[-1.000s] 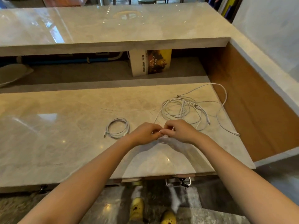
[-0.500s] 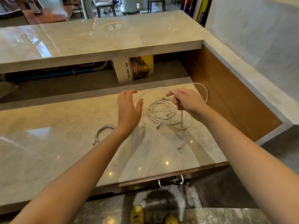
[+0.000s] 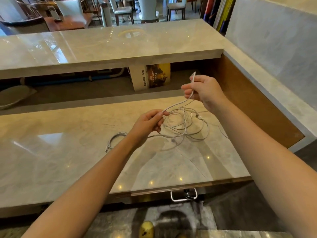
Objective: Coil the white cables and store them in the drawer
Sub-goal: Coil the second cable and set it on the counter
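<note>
Marble counter (image 3: 68, 160), pale & glossy, lower tier. Your R hand (image 3: 205, 93) is raised above it, fingers curled round a white cable (image 3: 178, 103) near its end, w/ the plug tip sticking up past the fist. Your L hand (image 3: 147, 124) pinches the same cable lower down, thumb vs. fingertips; the stretch btw. the hands looks thicker & braided. Beneath both hands a loose tangle (image 3: 186, 129) of thin white loops lies on the counter. To its left, apart, lies a second cable (image 3: 115, 135), already coiled. Near edge: drawer handle (image 3: 183, 196), metal.
</note>
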Available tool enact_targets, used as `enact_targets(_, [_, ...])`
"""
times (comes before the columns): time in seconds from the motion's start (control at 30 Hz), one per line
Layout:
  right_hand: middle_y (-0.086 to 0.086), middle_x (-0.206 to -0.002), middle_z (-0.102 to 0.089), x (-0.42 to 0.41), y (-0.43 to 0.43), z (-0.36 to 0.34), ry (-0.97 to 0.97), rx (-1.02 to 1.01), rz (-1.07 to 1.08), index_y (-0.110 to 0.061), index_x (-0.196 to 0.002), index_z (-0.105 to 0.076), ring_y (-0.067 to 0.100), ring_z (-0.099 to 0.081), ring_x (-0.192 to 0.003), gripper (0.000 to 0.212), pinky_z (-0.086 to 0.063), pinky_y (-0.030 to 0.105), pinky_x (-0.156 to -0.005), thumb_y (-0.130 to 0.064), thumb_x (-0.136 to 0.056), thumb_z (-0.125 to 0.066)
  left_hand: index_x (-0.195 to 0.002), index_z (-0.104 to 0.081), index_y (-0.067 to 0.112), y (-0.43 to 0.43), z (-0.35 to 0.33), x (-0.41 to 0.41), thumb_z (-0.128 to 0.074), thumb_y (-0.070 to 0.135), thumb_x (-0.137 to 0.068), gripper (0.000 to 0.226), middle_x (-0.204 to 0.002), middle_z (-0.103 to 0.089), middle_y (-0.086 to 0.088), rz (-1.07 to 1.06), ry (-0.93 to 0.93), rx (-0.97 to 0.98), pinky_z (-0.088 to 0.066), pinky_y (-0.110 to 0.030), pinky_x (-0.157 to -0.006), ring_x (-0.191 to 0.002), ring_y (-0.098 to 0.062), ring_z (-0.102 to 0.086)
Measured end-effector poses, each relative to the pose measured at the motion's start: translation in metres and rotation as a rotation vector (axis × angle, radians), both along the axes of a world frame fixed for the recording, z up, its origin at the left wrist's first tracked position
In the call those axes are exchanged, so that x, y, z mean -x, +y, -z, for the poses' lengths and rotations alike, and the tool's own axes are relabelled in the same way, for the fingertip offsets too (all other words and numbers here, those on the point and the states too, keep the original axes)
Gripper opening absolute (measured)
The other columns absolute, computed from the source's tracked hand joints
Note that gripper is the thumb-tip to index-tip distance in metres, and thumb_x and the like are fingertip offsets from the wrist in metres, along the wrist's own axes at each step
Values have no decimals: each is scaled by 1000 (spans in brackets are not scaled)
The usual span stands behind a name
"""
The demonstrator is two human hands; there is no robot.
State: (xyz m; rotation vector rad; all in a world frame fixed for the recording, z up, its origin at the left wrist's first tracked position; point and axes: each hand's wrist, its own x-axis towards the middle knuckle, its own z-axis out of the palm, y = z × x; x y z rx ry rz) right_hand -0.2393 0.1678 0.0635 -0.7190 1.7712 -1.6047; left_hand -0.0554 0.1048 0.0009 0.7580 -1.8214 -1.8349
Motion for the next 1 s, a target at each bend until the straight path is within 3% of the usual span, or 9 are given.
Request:
enact_targets(0.07, [13, -101, -65, -4, -1, 12, 116, -137, 21, -3, -132, -43, 15, -67, -74, 41, -57, 24, -62, -5, -93, -52, -97, -62, 16, -3, -7, -4, -37, 15, -101, 26, -64, -44, 3, -3, -4, 57, -40, -23, -57, -53, -5, -40])
enact_targets(0.17, [13, -124, -56, -11, -1, 34, 690, -473, 54, -8, -131, -44, 26, -58, -107, 49, -50, 35, -84, -26, -89, -62, -98, -56, 25, -2, -17, -3, -33, 20, -102, 24, -67, -41, 3, -33, -61, 231, -36, -25, -58, -57, -8, -37])
enact_targets(0.27, [9, -111, -62, -19, 0, 38, 1156, -324, -25, -10, -111, -64, 23, -53, -105, 39, -41, 34, -83, -38, -95, -44, -99, -50, 30, 1, -23, -1, -29, 24, -102, 22, -70, -40, 2, 2, -116, 331, -34, -28, -61, -62, -12, -35])
enact_targets(0.3, [7, -95, -65, -21, 1, 34, 1133, -225, -147, -9, -99, -69, 19, -57, -93, 44, -40, 31, -75, -37, -97, -35, -99, -49, 29, 1, -24, -1, -29, 23, -102, 21, -70, -40, 3, 7, -112, 339, -34, -27, -61, -62, -11, -35])
enact_targets(0.37, [-1, -73, -64, -25, 9, 24, 827, -140, -391, -13, -88, -68, 7, -59, -72, 43, -41, 23, -64, -36, -100, -34, -99, -50, 26, -1, -27, -1, -31, 22, -102, 19, -69, -41, 3, -21, -85, 335, -35, -25, -60, -61, -11, -36])
enact_targets(0.47, [-6, -68, -60, -25, 18, 9, 712, -49, -524, -19, -85, -70, -2, -51, -60, 25, -39, 10, -56, -32, -95, -50, -97, -54, 22, -7, -26, -4, -37, 22, -100, 18, -70, -44, 3, -53, -98, 384, -37, -23, -60, -61, -9, -39])
enact_targets(0.6, [-8, -73, -63, -23, 13, 0, 671, 62, -374, -17, -85, -72, -4, -52, -64, 21, -41, 14, -61, -25, -93, -54, -92, -58, 23, -12, -14, -5, -39, 20, -99, 21, -69, -48, 5, 5, -199, 505, -38, -27, -62, -61, -9, -43])
enact_targets(0.77, [-13, -60, -53, -14, 10, -17, 499, 252, -115, -11, -88, -71, -1, -46, -55, 25, -38, 15, -55, -23, -95, -50, -85, -58, 27, -22, 19, -9, -37, 17, -100, 27, -69, -48, -1, -11, -267, 407, -41, -30, -62, -62, -13, -43])
enact_targets(1.0, [-4, -55, -43, -7, 5, -23, 508, 285, -50, -14, -88, -69, 6, -35, -50, 27, -30, 20, -50, -27, -97, -47, -90, -58, 18, -21, 38, -16, -36, 20, -101, 25, -68, -44, -1, -35, -234, 229, -41, -25, -65, -62, -12, -42])
